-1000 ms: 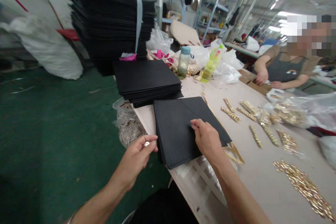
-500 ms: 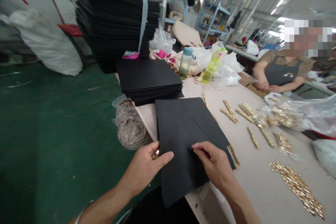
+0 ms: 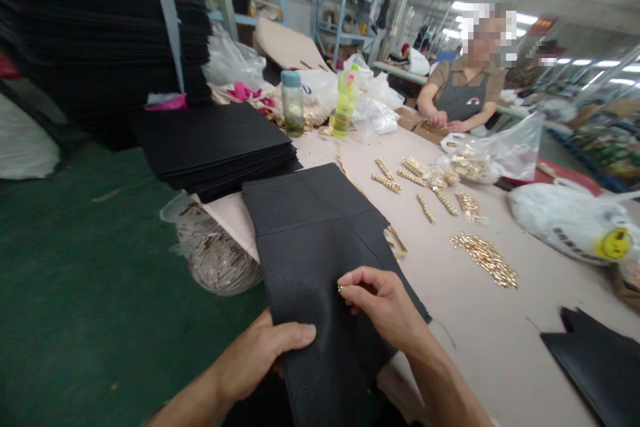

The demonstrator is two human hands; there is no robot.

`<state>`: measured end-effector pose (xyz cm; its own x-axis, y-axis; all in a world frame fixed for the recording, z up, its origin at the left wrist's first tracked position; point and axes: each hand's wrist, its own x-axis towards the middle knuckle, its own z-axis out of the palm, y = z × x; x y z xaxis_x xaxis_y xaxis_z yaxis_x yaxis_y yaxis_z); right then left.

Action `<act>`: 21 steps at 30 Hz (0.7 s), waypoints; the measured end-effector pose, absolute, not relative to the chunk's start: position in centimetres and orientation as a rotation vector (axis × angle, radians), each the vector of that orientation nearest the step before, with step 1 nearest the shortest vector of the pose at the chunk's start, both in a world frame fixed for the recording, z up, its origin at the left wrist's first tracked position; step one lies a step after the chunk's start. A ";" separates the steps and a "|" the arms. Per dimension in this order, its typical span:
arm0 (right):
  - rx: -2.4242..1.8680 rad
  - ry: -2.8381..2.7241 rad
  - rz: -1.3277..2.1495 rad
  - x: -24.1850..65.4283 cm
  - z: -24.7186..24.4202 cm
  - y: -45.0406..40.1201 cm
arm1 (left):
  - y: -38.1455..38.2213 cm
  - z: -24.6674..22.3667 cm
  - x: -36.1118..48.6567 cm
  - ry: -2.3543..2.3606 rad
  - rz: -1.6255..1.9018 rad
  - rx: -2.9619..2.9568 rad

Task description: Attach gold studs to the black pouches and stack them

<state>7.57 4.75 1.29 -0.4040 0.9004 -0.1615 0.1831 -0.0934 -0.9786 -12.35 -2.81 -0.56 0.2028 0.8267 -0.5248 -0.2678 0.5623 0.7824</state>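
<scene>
A black grained leather panel (image 3: pixel 305 260) with seam lines lies partly on the table and hangs over its front edge toward me. My left hand (image 3: pixel 260 350) is closed on its left edge, thumb on top and the other fingers hidden underneath. Just above the panel's middle, my right hand (image 3: pixel 383 303) pinches a small gold metal stud (image 3: pixel 341 289) between thumb and forefinger. The stud's exact shape is too small to make out. A loose pile of similar gold pieces (image 3: pixel 487 260) lies on the table to the right.
A stack of black panels (image 3: pixel 220 143) sits behind the work, beside a taller strapped pile (image 3: pixel 100 40). Two bottles (image 3: pixel 345 103) stand at the back. Bagged gold pieces (image 3: pixel 470 163) and a white plastic bag (image 3: pixel 560 220) lie rightward. Across the table sits a co-worker (image 3: pixel 463 93).
The view has swung right. My left hand has slid nearer along the panel's edge, and the gold pieces seen in it earlier are out of sight. A gold stud now shows in my right fingertips.
</scene>
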 end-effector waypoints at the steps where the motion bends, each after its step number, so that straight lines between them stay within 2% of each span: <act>1: -1.194 -1.629 1.524 7.6 1.4 4.5 | -2.9 -0.6 -12.1 1.116 0.835 0.602; 10: -1.207 -1.789 1.371 8.4 1.6 3.7 | -3.0 -0.1 -11.5 1.092 0.892 0.609; 15: -1.278 -1.703 1.363 8.3 1.2 3.0 | -3.2 -0.2 -11.4 1.116 0.826 0.785; 21: -1.302 -1.563 1.276 8.9 1.8 2.1 | -3.3 -0.9 -10.5 1.427 0.930 1.118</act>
